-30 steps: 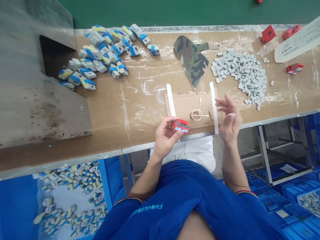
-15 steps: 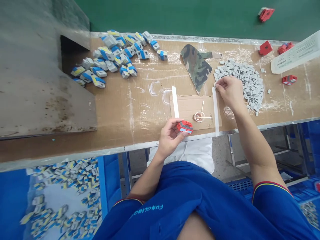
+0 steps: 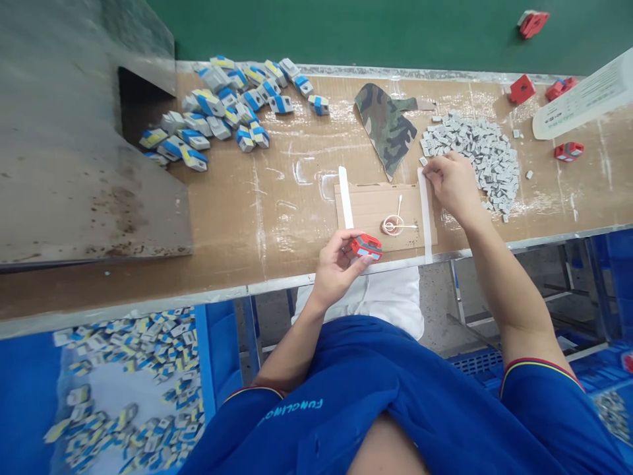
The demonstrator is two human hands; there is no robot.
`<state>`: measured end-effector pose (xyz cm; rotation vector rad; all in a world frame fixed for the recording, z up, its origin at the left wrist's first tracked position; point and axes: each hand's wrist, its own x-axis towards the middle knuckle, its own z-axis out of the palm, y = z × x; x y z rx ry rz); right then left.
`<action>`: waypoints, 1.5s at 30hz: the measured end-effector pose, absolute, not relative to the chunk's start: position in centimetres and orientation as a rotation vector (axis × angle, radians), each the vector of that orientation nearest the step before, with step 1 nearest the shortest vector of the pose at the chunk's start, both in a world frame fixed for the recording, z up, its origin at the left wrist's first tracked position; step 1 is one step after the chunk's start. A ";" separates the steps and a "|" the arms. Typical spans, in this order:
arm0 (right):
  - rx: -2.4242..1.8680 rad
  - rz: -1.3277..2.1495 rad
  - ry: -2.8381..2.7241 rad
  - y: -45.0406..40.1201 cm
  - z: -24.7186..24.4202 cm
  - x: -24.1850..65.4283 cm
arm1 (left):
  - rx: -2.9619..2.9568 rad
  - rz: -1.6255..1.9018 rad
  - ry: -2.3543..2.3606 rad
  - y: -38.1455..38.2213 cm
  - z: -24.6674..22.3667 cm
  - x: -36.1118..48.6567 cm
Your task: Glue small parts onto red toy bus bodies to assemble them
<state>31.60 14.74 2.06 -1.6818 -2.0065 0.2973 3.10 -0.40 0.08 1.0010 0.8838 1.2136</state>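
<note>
You are holding light, stiff-looking red plastic housing (image 3: 366, 247) by its sides in left grip (image 3: 337, 272), curled fingers, over cardboard sheet (image 3: 376, 208) edge; right grip (image 3: 453, 185) is resting, fingers together, beside gray pieces (image 3: 484, 158) on bench (image 3: 277, 224); pinching cannot tell.

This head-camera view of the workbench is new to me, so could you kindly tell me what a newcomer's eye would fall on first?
A bright red plastic block stands out in the left hand, above a brown cardboard sheet. Beside the right hand lies a heap of small grey rectangular pieces, past a camouflage-patterned cloth. At the bench's far left sits a scattered pile of blue-and-yellow blocks.
</note>
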 end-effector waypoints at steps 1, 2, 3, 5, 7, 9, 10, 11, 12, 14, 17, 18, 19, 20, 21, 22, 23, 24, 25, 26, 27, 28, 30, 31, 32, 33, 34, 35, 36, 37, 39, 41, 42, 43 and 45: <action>-1.681 0.328 -1.992 14.6 2.3 32.0 | 1.002 1.212 0.879 -0.4 0.1 3.1; -1.676 0.365 -1.962 14.4 2.6 32.4 | 1.002 1.211 0.872 -0.4 0.1 3.0; -1.669 0.401 -1.918 14.0 3.0 32.7 | 1.003 1.209 0.863 -0.4 0.1 3.0; -1.658 0.453 -1.794 12.4 4.3 33.3 | 1.007 1.199 0.846 -0.4 0.1 3.0; -1.634 0.471 -1.670 9.7 6.0 33.3 | 1.016 1.192 0.834 -0.4 0.0 3.0; -1.578 0.555 -1.558 6.1 7.4 32.2 | 1.025 1.196 0.823 -0.3 0.0 3.0; -1.514 0.626 -1.511 4.2 7.9 31.2 | 1.029 1.202 0.816 -0.3 -0.1 3.0; -1.436 0.732 -1.478 2.4 8.1 30.1 | 1.031 1.206 0.807 -0.2 -0.1 3.0; -1.372 0.817 -1.427 0.7 8.1 28.7 | 1.035 1.203 0.795 -0.2 -0.1 3.0; -1.346 0.977 -1.367 -1.8 7.5 26.0 | 1.045 1.179 0.775 -0.2 -0.1 2.9; -1.386 1.040 -1.348 -3.4 6.1 22.8 | 1.053 1.128 0.782 -0.3 0.0 2.7; -1.394 1.021 -1.358 -3.4 5.8 22.1 | 1.054 1.116 0.790 -0.3 0.0 2.7; -1.397 0.992 -1.375 -3.3 5.5 21.6 | 1.055 1.108 0.798 -0.4 0.0 2.7; -1.397 0.961 -1.399 -3.2 5.4 21.3 | 1.059 1.102 0.800 -0.4 0.0 2.7; -1.395 0.931 -1.426 -3.0 5.3 21.2 | 1.066 1.100 0.797 -0.4 -0.1 2.7; -1.391 0.906 -1.455 -2.8 5.4 21.1 | 1.074 1.101 0.790 -0.4 -0.1 2.7; -1.386 0.887 -1.484 -2.7 5.5 21.1 | 1.082 1.105 0.782 -0.4 -0.1 2.7; -1.382 0.872 -1.511 -2.5 5.6 21.1 | 1.090 1.107 0.776 -0.4 -0.2 2.7; -1.382 0.855 -1.535 -2.4 5.7 21.1 | 1.099 1.107 0.773 -0.4 -0.2 2.7; -1.386 0.836 -1.553 -2.4 5.7 21.1 | 1.106 1.104 0.774 -0.4 -0.2 2.7; -1.393 0.819 -1.567 -2.3 5.8 21.1 | 1.114 1.099 0.778 -0.4 -0.3 2.7; -1.403 0.809 -1.579 -2.3 5.9 21.2 | 1.122 1.095 0.783 -0.4 -0.3 2.7; -1.418 0.809 -1.602 -2.2 5.9 21.3 | 1.142 1.088 0.794 -0.3 -0.3 2.7; -1.422 0.815 -1.613 -2.1 6.0 21.4 | 1.153 1.087 0.798 -0.3 -0.3 2.7; -1.423 0.821 -1.627 -2.0 6.1 21.4 | 1.164 1.085 0.802 -0.3 -0.2 2.7; -1.423 0.825 -1.640 -2.0 6.1 21.5 | 1.175 1.083 0.806 -0.2 -0.2 2.6; -1.423 0.828 -1.651 -1.9 6.2 21.6 | 1.183 1.080 0.808 -0.2 -0.2 2.6; -1.423 0.831 -1.657 -1.9 6.4 21.6 | 1.186 1.079 0.807 -0.1 -0.1 2.6; -1.423 0.836 -1.660 -1.8 6.5 21.7 | 1.184 1.078 0.805 -0.1 -0.1 2.6; -1.422 0.846 -1.663 -1.8 6.6 21.7 | 1.177 1.074 0.803 0.0 -0.1 2.6; -1.418 0.873 -1.670 -1.7 6.9 21.8 | 1.153 1.065 0.799 0.1 -0.1 2.6; -1.412 0.898 -1.688 -1.5 7.1 21.9 | 1.133 1.062 0.794 0.1 -0.1 2.6; -1.414 0.906 -1.698 -1.4 7.3 21.9 | 1.131 1.063 0.789 0.0 -0.2 2.6; -1.419 0.912 -1.706 -1.3 7.3 21.9 | 1.132 1.069 0.781 0.0 -0.2 2.7; -1.433 0.921 -1.717 -1.1 7.4 22.0 | 1.141 1.077 0.779 0.0 -0.2 2.7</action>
